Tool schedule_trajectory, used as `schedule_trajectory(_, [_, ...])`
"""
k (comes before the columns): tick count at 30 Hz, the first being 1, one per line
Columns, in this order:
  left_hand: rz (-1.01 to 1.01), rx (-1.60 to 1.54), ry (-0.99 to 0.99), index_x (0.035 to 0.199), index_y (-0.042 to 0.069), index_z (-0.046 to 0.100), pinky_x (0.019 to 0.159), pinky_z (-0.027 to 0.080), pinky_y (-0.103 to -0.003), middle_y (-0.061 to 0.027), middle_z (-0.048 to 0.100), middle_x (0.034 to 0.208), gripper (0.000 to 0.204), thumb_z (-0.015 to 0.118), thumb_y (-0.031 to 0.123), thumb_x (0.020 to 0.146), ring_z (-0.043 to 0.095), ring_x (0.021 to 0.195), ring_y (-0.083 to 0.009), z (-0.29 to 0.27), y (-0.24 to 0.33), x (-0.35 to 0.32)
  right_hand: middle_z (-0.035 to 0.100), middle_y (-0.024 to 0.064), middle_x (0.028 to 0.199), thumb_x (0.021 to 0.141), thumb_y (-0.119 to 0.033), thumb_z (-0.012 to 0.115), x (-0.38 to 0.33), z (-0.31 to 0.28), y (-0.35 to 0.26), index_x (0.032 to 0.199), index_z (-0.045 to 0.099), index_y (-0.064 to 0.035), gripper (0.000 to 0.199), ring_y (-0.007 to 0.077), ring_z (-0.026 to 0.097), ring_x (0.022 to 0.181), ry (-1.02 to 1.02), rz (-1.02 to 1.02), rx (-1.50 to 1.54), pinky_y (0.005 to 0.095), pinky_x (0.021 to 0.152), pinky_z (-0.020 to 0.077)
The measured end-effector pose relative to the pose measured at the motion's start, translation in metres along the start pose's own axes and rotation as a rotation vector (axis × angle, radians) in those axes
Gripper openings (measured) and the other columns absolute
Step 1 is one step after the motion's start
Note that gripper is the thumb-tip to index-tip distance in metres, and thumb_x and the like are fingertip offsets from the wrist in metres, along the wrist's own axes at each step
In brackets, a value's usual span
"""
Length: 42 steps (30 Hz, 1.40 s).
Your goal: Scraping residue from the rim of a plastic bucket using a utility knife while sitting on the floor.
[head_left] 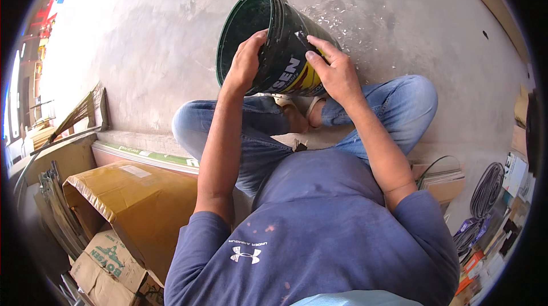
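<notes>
A dark green plastic bucket (274, 61), with a yellow and white printed label, is tilted on its side in front of me, its mouth facing left. My left hand (246, 63) grips the bucket at its rim, thumb on the outer wall. Against the outer wall rests my right hand (335, 72), thumb and forefinger close to a small white patch (299, 35). A thin sliver shows by those fingertips, too small to name. White flakes (328, 21) lie scattered on the floor beyond the bucket.
I sit with legs crossed on a grey concrete floor (171, 32). Cardboard boxes (137, 192) stand at the left behind me, and a broom (80, 109) leans near them. Coiled black cable (488, 189) and stacked flat boards (442, 183) are at the right.
</notes>
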State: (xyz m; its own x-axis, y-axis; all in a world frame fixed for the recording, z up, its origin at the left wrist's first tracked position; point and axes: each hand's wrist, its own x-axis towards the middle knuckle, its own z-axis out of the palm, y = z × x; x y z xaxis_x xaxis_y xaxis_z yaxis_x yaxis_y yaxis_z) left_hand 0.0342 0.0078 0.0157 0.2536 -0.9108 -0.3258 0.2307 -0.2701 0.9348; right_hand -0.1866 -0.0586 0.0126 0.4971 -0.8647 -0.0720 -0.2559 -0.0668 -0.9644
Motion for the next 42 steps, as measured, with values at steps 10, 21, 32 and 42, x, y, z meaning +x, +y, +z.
schedule_trajectory(10, [0.038,0.151,0.119,0.131,-0.004,0.064,0.101,0.048,-0.031,-0.0077,0.070,0.123,0.052,0.047,0.041,0.112,0.062,0.111,-0.0150,0.044,0.015,0.003,0.074,0.0253,0.106,0.098,-0.022,0.068,-0.015,0.012,-0.020,0.134,0.067,-0.0086,0.039,0.0427,0.074,0.093,0.063,-0.251,-0.365,0.0488,0.082,0.0594])
schedule_trajectory(21, [0.208,0.245,0.199,0.114,-0.005,0.065,0.084,0.048,-0.031,-0.0051,0.062,0.093,0.051,0.044,0.042,0.113,0.054,0.090,-0.0133,0.058,-0.015,0.011,0.073,0.0257,0.103,0.096,-0.020,0.069,0.000,0.001,-0.015,0.135,0.066,-0.0072,0.041,0.0444,0.072,0.093,0.088,-0.268,-0.445,0.0505,0.082,0.0584])
schedule_trajectory(32, [0.155,0.249,0.207,0.115,-0.006,0.066,0.083,0.050,-0.033,-0.0068,0.068,0.094,0.052,0.045,0.042,0.113,0.059,0.090,-0.0132,0.046,-0.012,0.001,0.072,0.0266,0.084,0.095,-0.020,0.070,0.030,0.020,-0.021,0.134,0.066,-0.0098,0.040,0.0439,0.073,0.082,0.079,-0.278,-0.616,0.0521,0.073,0.0588])
schedule_trajectory(42, [0.033,0.638,0.052,0.115,0.000,0.069,0.089,0.056,-0.039,-0.0191,0.077,0.101,0.041,0.081,0.023,0.084,0.075,0.095,-0.0276,0.032,-0.042,-0.049,0.073,0.0240,0.080,0.097,-0.026,0.067,0.037,0.023,-0.006,0.134,0.066,-0.0082,0.041,0.0410,0.074,0.077,0.103,-0.410,-0.514,0.0495,0.072,0.0601])
